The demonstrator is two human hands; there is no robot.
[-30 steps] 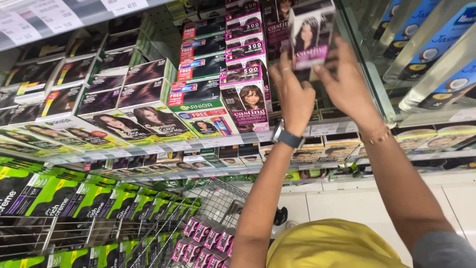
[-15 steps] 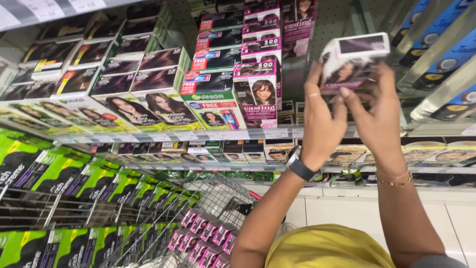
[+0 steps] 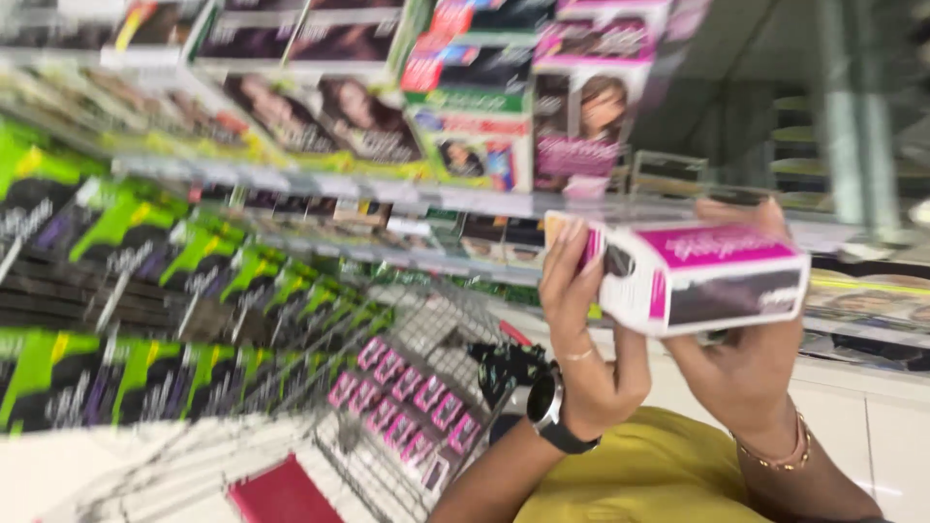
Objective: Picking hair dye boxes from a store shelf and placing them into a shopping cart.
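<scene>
Both my hands hold a small white and pink box (image 3: 702, 276) with a dark picture on its side, tipped flat in front of the shelves. My left hand (image 3: 586, 334), with a dark watch on the wrist and a ring on one finger, grips the box's left end. My right hand (image 3: 741, 363), with a thin gold bracelet, cups the box from below and behind. The view is blurred.
Shelves (image 3: 484, 199) packed with rows of similar boxes, dark, pink and green, fill the view ahead and to the left. A wire shopping cart (image 3: 387, 407) with a red handle stands below left. I wear a yellow top (image 3: 639, 479).
The box has come down off the upper shelf and been turned flat, closer to me. The view has dropped lower and blurred.
</scene>
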